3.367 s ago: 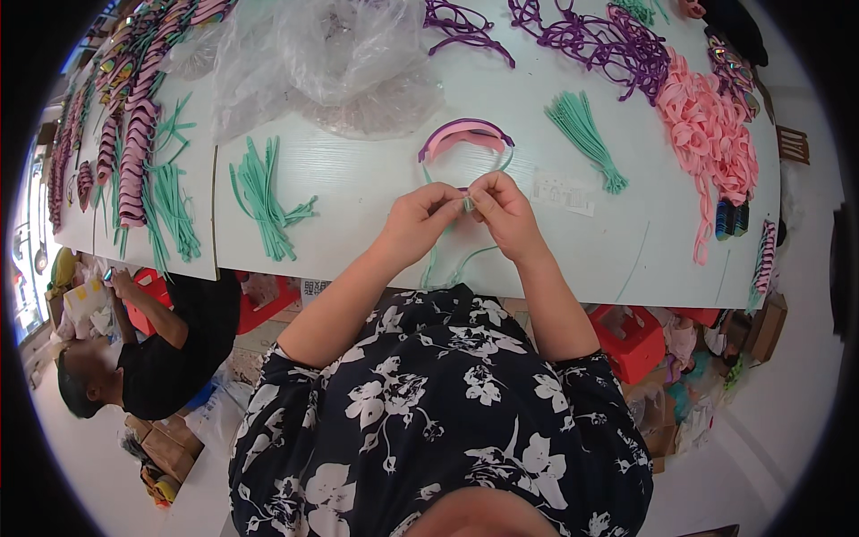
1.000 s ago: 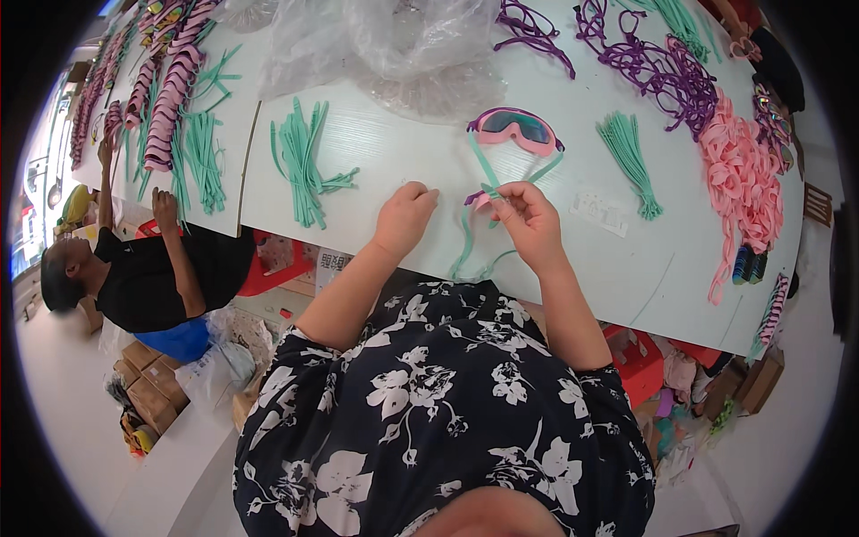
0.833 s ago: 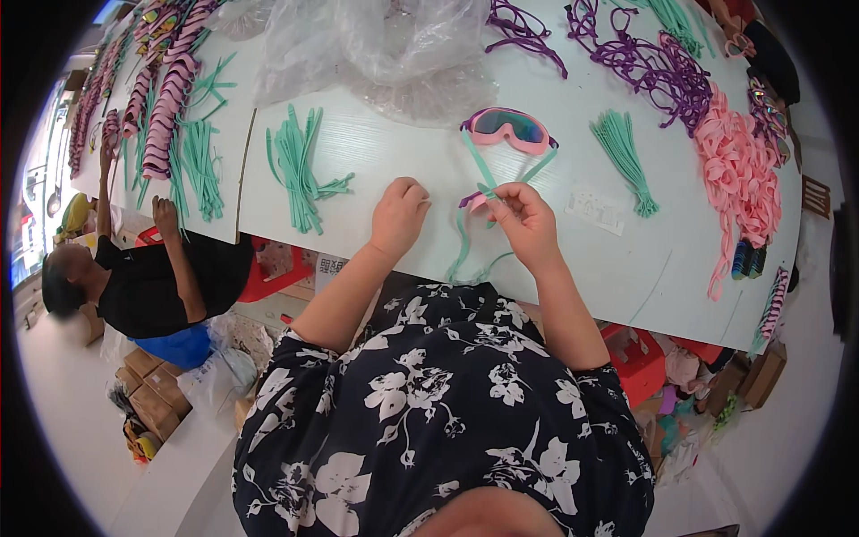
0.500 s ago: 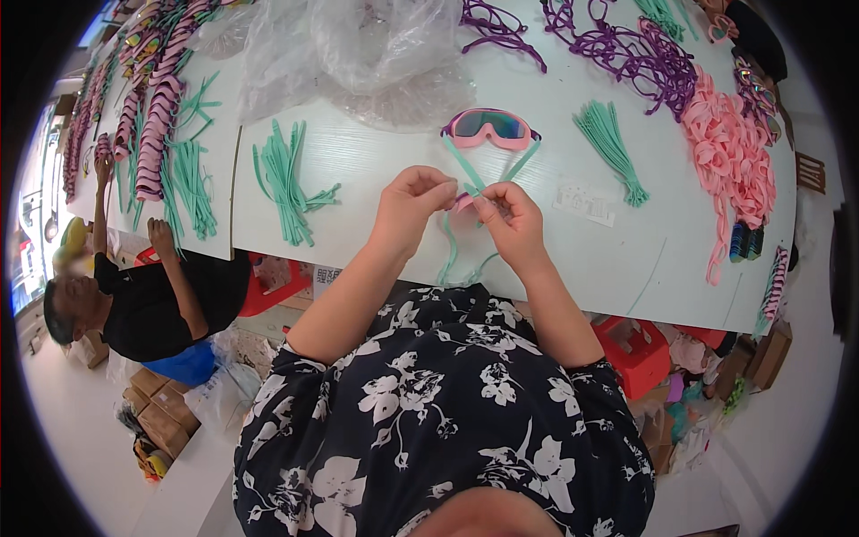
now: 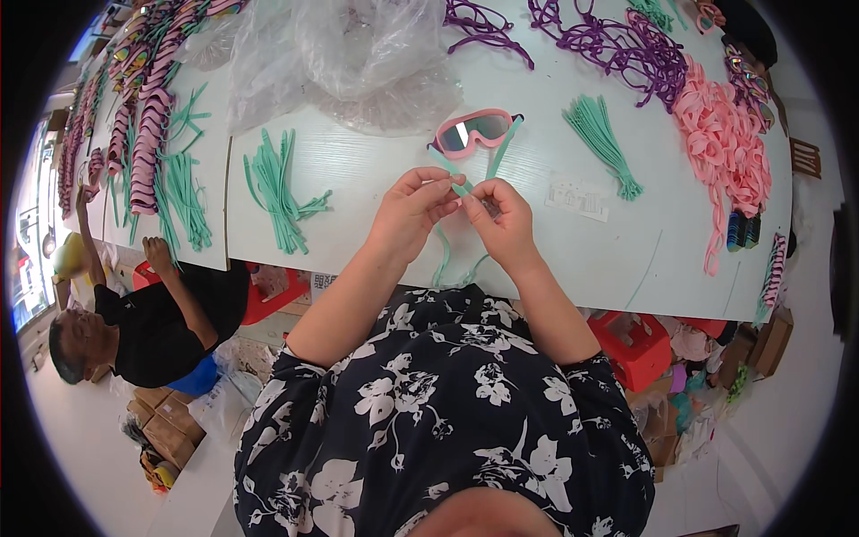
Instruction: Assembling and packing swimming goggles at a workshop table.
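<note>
A pair of swim goggles (image 5: 472, 134), with a pink frame, mirrored lenses and purple side clips, rests tilted on the white table just beyond my hands. From its sides a mint-green strap (image 5: 504, 150) runs back toward me, and its ends dangle near the table's front edge. My left hand (image 5: 416, 208) pinches the strap between thumb and fingers. Close beside it, nearly touching, my right hand (image 5: 498, 219) grips the same strap with thumb and bent index finger. The small part between the fingertips is mostly hidden.
Bundles of mint-green straps (image 5: 282, 192) lie left, and another strap bundle (image 5: 601, 148) right. Clear plastic bags (image 5: 358, 63), purple frames (image 5: 617, 54) and a pink strap heap (image 5: 725, 143) line the far side. A co-worker (image 5: 170, 313) sits at left beside stacked goggles (image 5: 148, 152).
The goggles have tilted and shifted slightly left and nearer. My hands have drawn closer together, and the pink piece seen between them is now hidden.
</note>
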Demonstrator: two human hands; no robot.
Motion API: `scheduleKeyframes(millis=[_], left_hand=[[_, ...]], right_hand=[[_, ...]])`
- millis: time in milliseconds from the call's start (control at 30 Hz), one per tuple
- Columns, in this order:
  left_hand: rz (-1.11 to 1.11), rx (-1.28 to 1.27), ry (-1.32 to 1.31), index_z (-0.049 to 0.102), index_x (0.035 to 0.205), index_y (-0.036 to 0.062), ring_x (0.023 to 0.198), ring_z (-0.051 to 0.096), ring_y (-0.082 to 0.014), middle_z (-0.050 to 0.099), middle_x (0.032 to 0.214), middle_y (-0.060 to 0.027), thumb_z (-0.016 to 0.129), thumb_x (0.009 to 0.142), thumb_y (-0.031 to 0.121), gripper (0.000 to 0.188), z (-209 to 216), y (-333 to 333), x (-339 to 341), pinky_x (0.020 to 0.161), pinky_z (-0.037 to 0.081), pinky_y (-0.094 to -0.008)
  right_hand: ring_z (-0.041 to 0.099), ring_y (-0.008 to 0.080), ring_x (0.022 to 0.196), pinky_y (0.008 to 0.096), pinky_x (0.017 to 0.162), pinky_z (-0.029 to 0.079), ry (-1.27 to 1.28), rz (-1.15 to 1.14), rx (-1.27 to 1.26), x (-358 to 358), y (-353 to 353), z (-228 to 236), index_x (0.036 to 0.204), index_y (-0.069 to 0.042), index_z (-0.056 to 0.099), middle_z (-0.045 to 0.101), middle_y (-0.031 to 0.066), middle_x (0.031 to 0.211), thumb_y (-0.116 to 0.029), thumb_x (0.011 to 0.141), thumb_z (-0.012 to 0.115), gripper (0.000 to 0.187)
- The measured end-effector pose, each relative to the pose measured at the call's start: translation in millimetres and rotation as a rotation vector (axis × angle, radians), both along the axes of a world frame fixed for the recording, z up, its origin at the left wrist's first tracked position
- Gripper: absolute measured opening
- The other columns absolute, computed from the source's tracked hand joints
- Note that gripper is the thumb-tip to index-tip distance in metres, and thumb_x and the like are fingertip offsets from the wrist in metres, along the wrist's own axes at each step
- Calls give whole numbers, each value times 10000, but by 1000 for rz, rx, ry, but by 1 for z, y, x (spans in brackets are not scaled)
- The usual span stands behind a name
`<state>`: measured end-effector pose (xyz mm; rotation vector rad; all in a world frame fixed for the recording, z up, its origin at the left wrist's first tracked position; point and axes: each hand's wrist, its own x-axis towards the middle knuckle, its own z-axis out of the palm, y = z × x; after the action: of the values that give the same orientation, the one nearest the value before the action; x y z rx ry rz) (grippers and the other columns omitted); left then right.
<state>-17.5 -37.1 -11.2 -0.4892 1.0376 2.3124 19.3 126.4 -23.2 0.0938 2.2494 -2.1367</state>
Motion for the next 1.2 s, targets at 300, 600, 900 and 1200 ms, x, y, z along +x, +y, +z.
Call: scheduleKeyframes(millis=[300,600,900,1200], left_hand=[[-20,-28,26,564,1042,40,870,618,-149,656,1060,-120,620,893,71,162,0,0,1,810,509,-289],[-191,-316,190,610,1052,-19,843,631,-134,688,927,-103,647,870,70,205,12,-3,-4,742,497,-259],[-223,-696,432,616,932,-29,715,563,-96,623,791,-41,627,909,116,147,15,12,-3,662,450,-234],[85,-291,53,595,896,7,675,541,-97,594,761,-27,609,932,175,172,22,31,-3,635,427,-235]], right_hand=[[578,77,727,221,603,447,-28,-3,21,-1,1,-2,890,-19,595,628,32,827,-103,854,665,115],[625,130,726,258,621,491,-15,46,115,-10,4,11,928,-32,595,635,62,819,-123,826,701,173],[581,187,556,290,510,469,515,22,635,-24,8,9,917,-78,652,622,50,726,-100,722,763,226],[612,164,602,258,530,480,491,-181,350,-19,-3,7,908,-35,668,649,69,751,-32,700,773,233]])
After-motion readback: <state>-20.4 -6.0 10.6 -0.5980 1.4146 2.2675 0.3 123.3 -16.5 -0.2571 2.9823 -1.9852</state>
